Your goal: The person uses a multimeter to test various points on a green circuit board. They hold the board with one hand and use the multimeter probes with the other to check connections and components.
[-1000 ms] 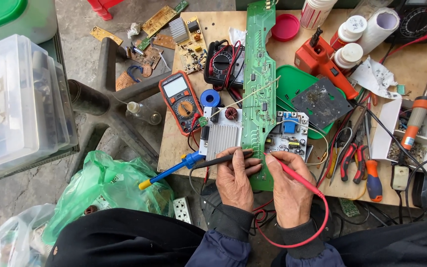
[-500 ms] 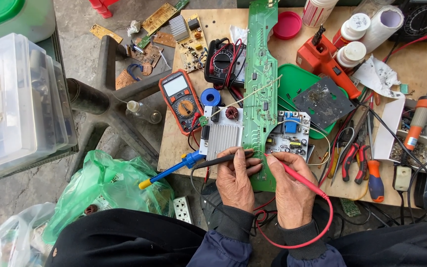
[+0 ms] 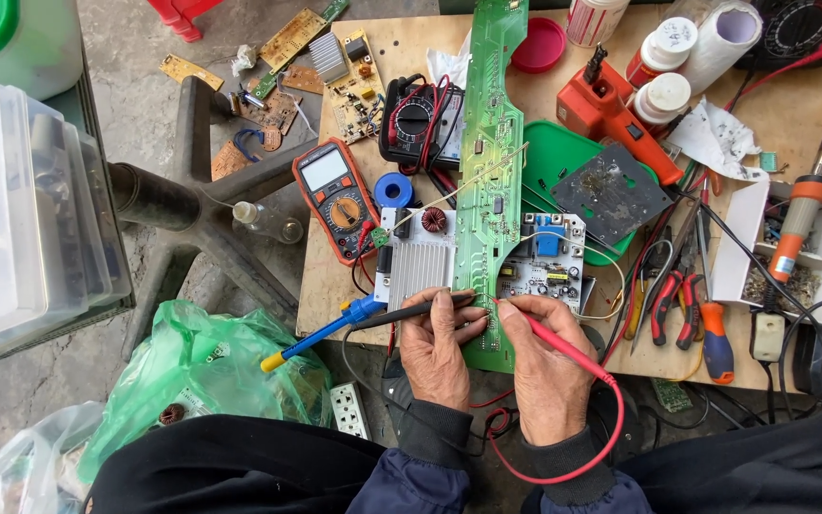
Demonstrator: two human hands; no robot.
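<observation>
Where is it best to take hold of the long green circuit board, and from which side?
Probably by the bare long edges of the long green circuit board in its upper half, coming from its left and right sides. It is narrow and flat; its near end is taken by the left hand and right hand with probes.

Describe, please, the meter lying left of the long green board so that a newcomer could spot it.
Start at the long green circuit board running down the wooden table. Left of it, near the table edge, lies the orange multimeter. Unlike the black meter behind it, it has an orange casing and grey screen.
</observation>
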